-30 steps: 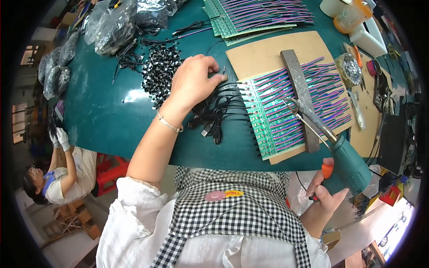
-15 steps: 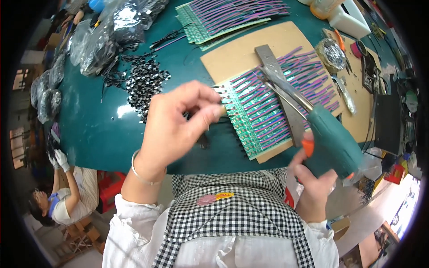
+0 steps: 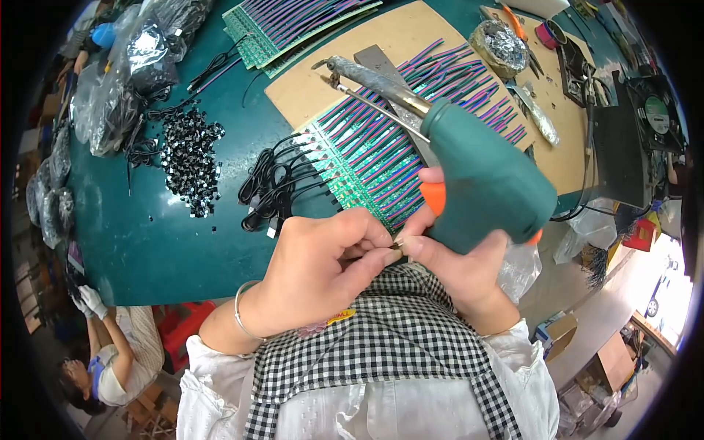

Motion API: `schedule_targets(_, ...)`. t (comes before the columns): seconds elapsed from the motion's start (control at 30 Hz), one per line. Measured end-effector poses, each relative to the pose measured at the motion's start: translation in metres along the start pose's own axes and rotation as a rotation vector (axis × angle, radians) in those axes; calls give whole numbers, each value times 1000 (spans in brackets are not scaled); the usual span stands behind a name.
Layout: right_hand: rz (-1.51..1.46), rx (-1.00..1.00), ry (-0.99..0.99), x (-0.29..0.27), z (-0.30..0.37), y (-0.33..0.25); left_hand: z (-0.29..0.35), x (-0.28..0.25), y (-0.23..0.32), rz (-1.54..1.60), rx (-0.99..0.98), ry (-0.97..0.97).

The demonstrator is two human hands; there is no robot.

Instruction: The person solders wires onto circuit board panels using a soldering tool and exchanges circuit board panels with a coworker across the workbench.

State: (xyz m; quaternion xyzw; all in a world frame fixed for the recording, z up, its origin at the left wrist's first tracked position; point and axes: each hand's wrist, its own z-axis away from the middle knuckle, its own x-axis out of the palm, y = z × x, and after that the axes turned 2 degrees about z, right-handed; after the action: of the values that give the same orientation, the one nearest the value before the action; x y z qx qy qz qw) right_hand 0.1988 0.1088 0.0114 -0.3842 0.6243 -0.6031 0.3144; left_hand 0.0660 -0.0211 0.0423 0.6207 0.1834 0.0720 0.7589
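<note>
Head view: left hand [image 3: 315, 268], nearly closed, pinches a tiny piece [image 3: 397, 246]; right hand [image 3: 469, 275] meets it, curled round the gun [image 3: 488, 172] — likely kept ready. Board [image 3: 330, 158] at eleven o'clock, bar [image 3: 378, 59] across wires [image 3: 367, 147], presumably as weight.

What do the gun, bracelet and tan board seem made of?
Gun: probably plastic, its green body matte; its barrel, shiny near the body, looks metal.
Bracelet: likely polished metal, given its silvery glint.
Tan board: perhaps cardboard or fibreboard, being plain and matte.
</note>
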Motion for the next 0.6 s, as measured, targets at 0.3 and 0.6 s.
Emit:
schedule_targets(0.3,-250,231,193,10,1,-6,4,3,-9,426,-144,5)
schedule_targets(0.6,-205,276,207,12,-1,-13,8,1,-10,532,-126,66)
